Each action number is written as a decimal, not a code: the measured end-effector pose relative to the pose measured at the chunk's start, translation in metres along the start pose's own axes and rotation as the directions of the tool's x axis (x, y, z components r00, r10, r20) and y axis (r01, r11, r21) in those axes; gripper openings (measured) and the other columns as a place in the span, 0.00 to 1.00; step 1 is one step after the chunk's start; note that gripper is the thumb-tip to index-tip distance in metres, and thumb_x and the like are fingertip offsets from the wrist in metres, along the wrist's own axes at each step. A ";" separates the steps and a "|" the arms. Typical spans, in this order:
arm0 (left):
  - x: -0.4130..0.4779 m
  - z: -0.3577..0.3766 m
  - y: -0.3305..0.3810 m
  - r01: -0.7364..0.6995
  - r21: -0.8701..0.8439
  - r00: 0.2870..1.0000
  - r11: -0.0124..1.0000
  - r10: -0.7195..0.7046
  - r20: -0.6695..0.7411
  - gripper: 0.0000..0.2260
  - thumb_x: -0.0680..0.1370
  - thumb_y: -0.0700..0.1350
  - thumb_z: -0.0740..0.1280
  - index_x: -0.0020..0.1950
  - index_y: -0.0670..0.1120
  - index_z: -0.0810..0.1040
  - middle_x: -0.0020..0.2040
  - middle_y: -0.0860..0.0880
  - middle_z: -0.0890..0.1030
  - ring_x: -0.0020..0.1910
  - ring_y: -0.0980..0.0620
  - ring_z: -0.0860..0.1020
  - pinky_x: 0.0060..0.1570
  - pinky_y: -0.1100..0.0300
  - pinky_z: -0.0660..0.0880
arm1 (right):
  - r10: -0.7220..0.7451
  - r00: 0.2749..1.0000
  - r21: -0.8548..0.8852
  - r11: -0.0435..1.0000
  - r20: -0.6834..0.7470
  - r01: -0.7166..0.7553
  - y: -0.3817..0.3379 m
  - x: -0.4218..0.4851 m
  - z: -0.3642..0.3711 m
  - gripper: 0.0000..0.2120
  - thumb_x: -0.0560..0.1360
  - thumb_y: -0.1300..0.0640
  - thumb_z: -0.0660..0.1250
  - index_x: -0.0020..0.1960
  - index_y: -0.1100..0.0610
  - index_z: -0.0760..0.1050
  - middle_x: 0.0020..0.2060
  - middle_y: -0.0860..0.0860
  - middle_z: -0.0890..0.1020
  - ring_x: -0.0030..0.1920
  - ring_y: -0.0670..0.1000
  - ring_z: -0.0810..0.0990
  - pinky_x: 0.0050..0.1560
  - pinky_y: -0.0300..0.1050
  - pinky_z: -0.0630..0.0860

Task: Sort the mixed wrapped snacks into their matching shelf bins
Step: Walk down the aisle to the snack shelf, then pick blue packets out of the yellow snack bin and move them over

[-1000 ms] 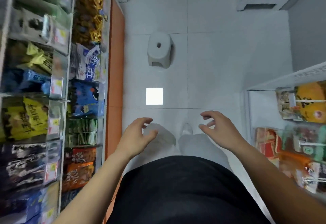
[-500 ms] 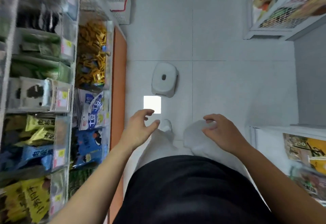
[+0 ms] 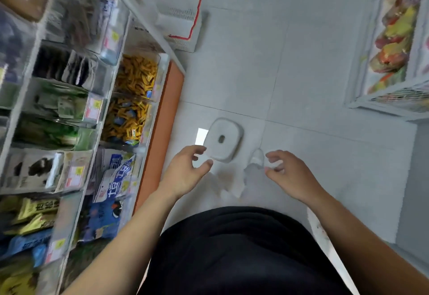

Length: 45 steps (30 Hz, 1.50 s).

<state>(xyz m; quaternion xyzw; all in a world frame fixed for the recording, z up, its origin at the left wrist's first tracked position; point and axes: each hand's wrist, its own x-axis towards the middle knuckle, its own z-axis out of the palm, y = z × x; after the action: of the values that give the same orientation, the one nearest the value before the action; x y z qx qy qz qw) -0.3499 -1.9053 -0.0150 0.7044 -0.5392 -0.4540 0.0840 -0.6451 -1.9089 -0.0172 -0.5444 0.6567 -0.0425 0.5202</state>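
Grey tiled floor (image 3: 313, 74), shop aisle, shelving on both sides. Closest in, the left hand (image 3: 185, 171) and right hand (image 3: 290, 176) hang out front at waist level, fingers loosely curled and holding nothing — between picks, I'd guess. Just past the fingertips sits a small white step stool (image 3: 224, 139), probably there for reaching higher rows. All the wrapped snacks (image 3: 116, 174) I can see sit in the clear shelf bins (image 3: 94, 109) on the left. The yellow-wrapper bin (image 3: 151, 118) has a few blue ones mixed in. Farther off — a white basket (image 3: 178, 23) with red trim, contents unreadable.
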 end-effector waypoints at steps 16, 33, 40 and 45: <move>0.048 -0.180 -0.115 0.232 -0.266 0.856 0.936 -0.326 -0.401 0.15 0.76 0.54 0.68 0.62 0.51 0.78 0.57 0.55 0.79 0.52 0.56 0.78 0.49 0.58 0.73 | -0.422 0.804 -0.330 0.754 0.420 0.568 -0.325 0.223 0.084 0.17 0.75 0.48 0.70 0.62 0.50 0.75 0.54 0.45 0.76 0.46 0.47 0.78 0.43 0.41 0.72; 0.259 -0.089 -0.235 0.531 -0.326 0.659 0.783 -0.622 -0.422 0.19 0.74 0.54 0.68 0.63 0.50 0.78 0.60 0.48 0.79 0.57 0.46 0.78 0.53 0.55 0.75 | -0.368 0.465 -0.410 0.222 0.805 0.885 -0.321 0.509 0.247 0.17 0.75 0.47 0.68 0.61 0.51 0.77 0.56 0.49 0.79 0.56 0.54 0.77 0.48 0.44 0.71; 0.353 -0.032 -0.364 0.505 -0.161 0.440 0.848 -0.414 -0.797 0.12 0.73 0.56 0.71 0.52 0.52 0.81 0.48 0.50 0.82 0.49 0.46 0.79 0.45 0.54 0.76 | -0.676 0.310 -0.282 0.155 0.669 0.947 -0.266 0.600 0.368 0.19 0.75 0.45 0.66 0.64 0.49 0.75 0.49 0.45 0.82 0.54 0.53 0.80 0.49 0.46 0.74; 0.379 -0.008 -0.416 0.454 -0.052 0.138 0.890 -0.128 -0.982 0.14 0.73 0.56 0.70 0.50 0.46 0.80 0.44 0.47 0.81 0.44 0.44 0.78 0.41 0.53 0.75 | -0.806 0.234 -0.240 0.118 0.544 0.964 -0.242 0.631 0.427 0.27 0.71 0.34 0.61 0.66 0.46 0.66 0.41 0.47 0.81 0.44 0.56 0.81 0.36 0.40 0.68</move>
<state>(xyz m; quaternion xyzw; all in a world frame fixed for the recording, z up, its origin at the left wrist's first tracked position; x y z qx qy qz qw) -0.0574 -2.0565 -0.4711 0.9243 -0.2692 0.1578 0.2199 -0.0872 -2.2679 -0.4629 -0.9466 0.0926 -0.0842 0.2972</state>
